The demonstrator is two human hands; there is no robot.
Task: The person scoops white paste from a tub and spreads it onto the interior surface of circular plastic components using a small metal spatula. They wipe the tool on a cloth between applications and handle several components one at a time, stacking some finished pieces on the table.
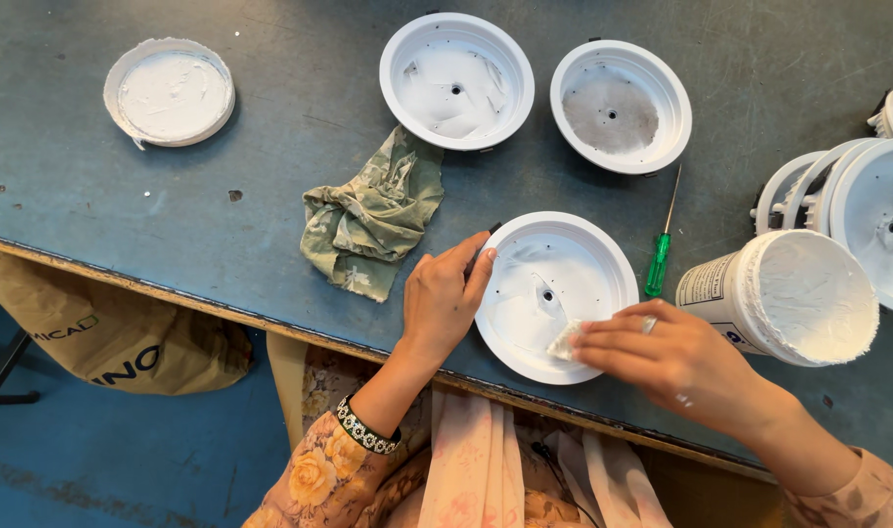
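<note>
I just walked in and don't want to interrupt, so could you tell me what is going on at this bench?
A person steadies a white round housing at the table's near edge with the left hand on its rim, while the right hand presses a small white wad inside it. A tub of white paste stands to the right, its lid far left. Two more housings sit behind, with a crumpled green cloth and a green screwdriver nearby.

Worn blue-grey workbench over a blue floor

The workbench [124,186] top is scratched and speckled, with a pale edge strip along its near side; below it lies a blue floor [94,460], and a dark bar [1,367], perhaps a stand's leg, crosses the left.
</note>
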